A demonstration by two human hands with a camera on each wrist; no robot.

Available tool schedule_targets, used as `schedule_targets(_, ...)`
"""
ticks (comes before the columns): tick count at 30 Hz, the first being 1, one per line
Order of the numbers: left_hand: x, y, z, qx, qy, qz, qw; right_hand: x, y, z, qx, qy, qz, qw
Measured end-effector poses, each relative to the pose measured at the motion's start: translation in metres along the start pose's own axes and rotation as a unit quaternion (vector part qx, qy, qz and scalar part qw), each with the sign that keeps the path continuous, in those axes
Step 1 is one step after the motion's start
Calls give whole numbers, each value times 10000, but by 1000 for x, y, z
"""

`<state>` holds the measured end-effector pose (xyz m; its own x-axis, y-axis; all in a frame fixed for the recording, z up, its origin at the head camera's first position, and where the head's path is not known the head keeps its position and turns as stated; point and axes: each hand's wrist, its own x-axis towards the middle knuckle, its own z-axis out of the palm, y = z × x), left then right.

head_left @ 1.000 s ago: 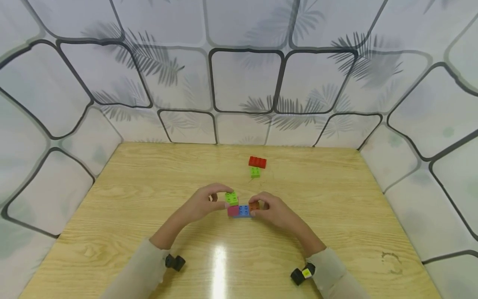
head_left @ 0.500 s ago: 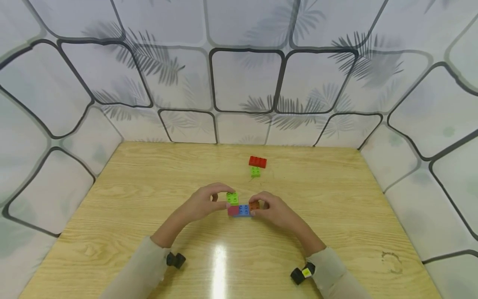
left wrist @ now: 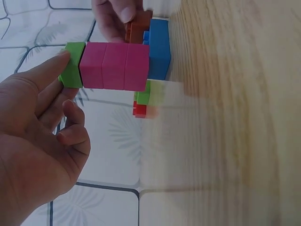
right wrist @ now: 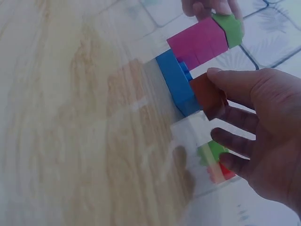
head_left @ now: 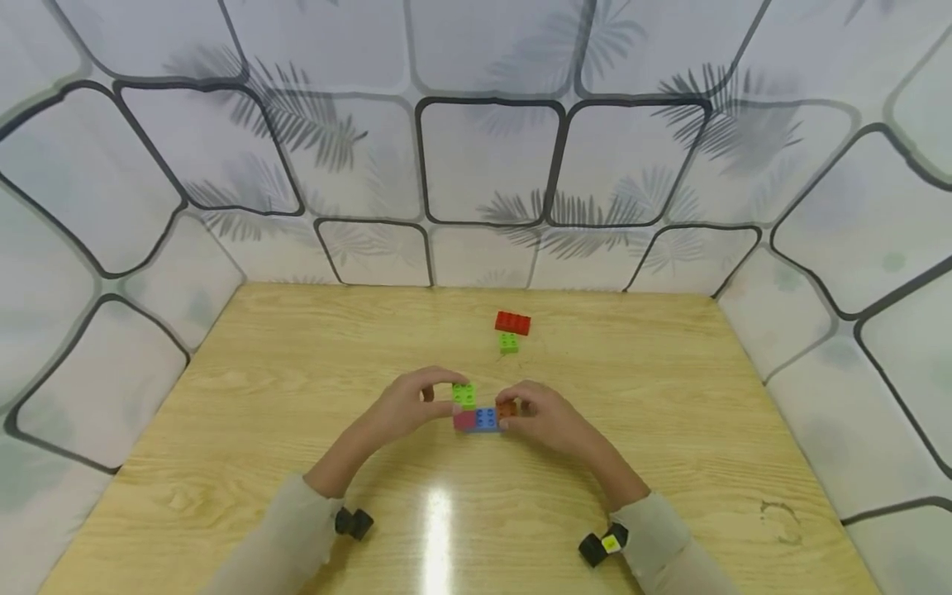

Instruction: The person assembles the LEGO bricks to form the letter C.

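My left hand pinches a light green building brick between thumb and fingers. The green brick sits squarely on a tall pink block, which the left wrist view shows marked off by seams. That pink block rises from the left end of a long blue brick lying on the table. At the blue brick's right end, my right hand pinches an orange-brown brick on top. Blue studs show between the pink and orange-brown parts.
Farther back on the wooden table lie a red brick and a second light green brick, close together. A patterned white wall encloses the back and both sides.
My left hand and its green brick have shifted slightly right, and the brick has straightened from slightly askew to line up with the pink block. My right hand stays put.
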<state>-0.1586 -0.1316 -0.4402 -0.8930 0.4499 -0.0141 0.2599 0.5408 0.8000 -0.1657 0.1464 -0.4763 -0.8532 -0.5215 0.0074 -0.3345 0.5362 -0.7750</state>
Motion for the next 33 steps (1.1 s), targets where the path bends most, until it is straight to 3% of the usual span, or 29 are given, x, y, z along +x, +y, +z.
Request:
schedule_targets(3,0,-1,3,-209,83,-58,9997,4,-6,2,-187,212,-255,9993)
schedule_targets(7,0,-3,6,-426,144,-113,9989,8,-17,9,308,348,-597,9971)
schedule_targets(12,1,-5,8,-522,175,-97,9984,8,-26,17,1096,511,-604,9908)
schedule_targets(16,1,-5,8,-632,202,-141,9977,9,-31,22,1345,624,-512,9876)
schedule_targets(33,3,-4,10,-825,152,-256,9961,10,-24,25,1059,896,-787,9872)
